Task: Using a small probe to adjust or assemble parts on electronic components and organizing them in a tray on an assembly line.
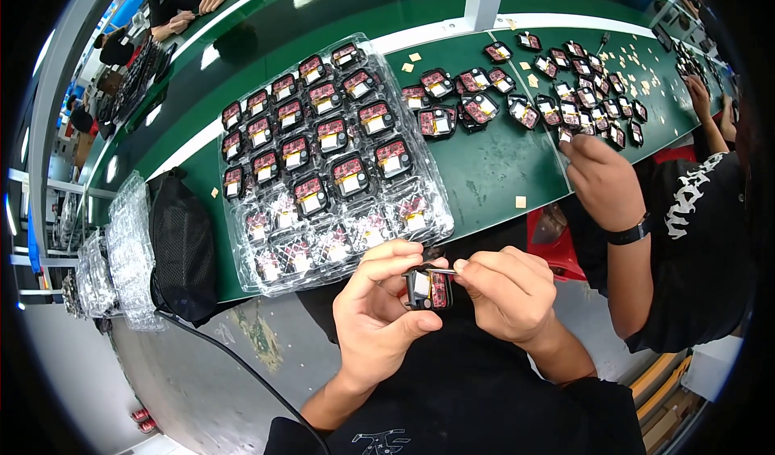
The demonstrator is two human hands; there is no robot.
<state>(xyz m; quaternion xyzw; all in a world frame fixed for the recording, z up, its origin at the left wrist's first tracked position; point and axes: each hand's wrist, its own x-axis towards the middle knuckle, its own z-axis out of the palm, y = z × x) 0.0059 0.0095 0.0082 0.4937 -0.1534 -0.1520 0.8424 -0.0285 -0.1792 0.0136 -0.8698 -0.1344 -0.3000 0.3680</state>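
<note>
My left hand (375,306) grips a small black electronic housing (419,287) near my chest, its open side facing me. Inside it show a red circuit board, a whitish block and a yellow strip. From the right, my right hand (510,295) pinches a thin metal tool (442,271), whose tip reaches the housing's upper part; its exact kind is hidden by the fingers. Just beyond my hands lies a clear plastic tray (442,205), with rows of similar housings in its far pockets and housings absent from the nearest rows.
Many more housings (480,108) lie loose on the green bench (492,188), among small yellowish squares (521,202). A co-worker's hand (601,176) reaches in at right. Stacked clear trays (129,253) and a black bag (182,245) stand left; a black cable (234,354) runs beside me.
</note>
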